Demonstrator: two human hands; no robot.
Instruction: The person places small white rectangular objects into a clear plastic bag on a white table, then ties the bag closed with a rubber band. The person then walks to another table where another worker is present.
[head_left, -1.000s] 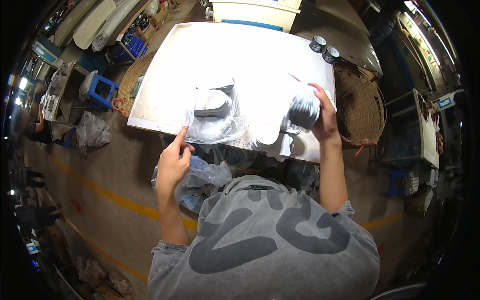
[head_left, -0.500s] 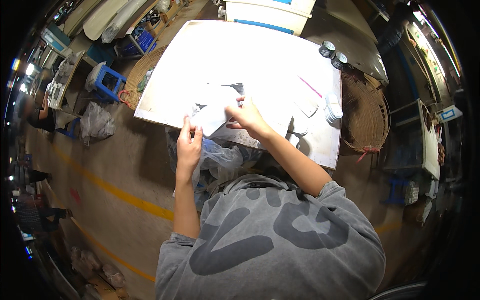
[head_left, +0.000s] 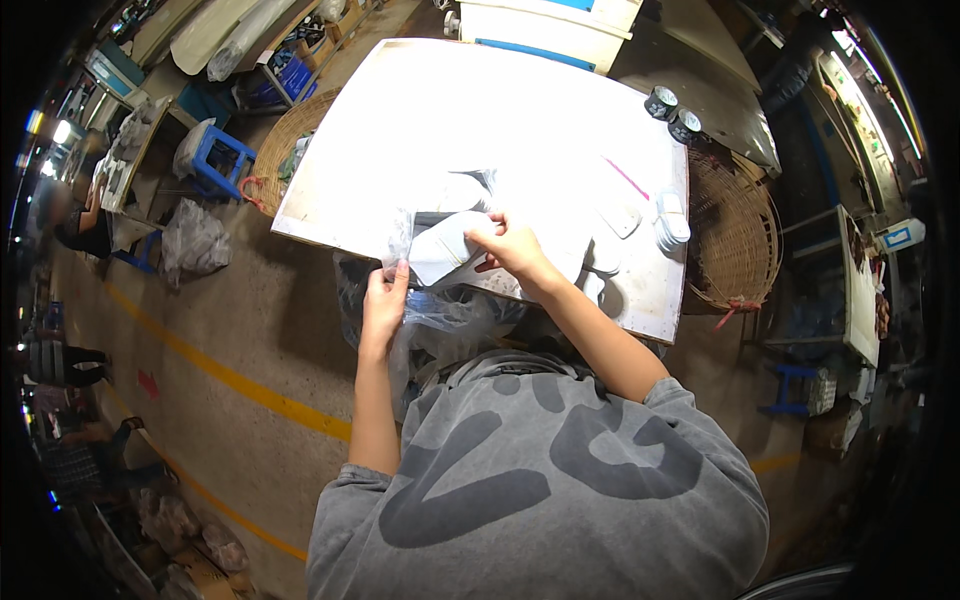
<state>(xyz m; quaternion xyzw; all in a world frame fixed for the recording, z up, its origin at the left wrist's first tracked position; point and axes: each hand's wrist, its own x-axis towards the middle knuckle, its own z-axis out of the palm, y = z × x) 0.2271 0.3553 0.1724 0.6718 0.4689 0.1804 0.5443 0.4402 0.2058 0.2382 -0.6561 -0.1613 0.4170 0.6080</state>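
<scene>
At the near edge of the white table (head_left: 345, 130), my right hand (head_left: 518, 258) pinches a white, flat, rounded piece shaped like a shoe insole (head_left: 437, 252). My left hand (head_left: 383, 300) is closed on a see-through plastic bag (head_left: 400, 232), which stands up from its fingers beside the white piece's left end. Just beyond, another pale rounded piece (head_left: 468, 188) lies on the table, partly washed out by glare. Right of my right hand are more white pieces (head_left: 600, 258), some in shadow.
A stack of white pieces (head_left: 671, 222) and a pink stick (head_left: 628, 178) lie at the table's right. Two dark tape rolls (head_left: 661, 102) sit at its far right corner. Wicker baskets (head_left: 735, 230) flank the table. Crumpled plastic bags (head_left: 455, 312) hang below the near edge.
The see-through bag now rises from my left hand, which has dropped slightly. My right hand has shifted a little right and down, and the white piece lies more plainly between both hands.
</scene>
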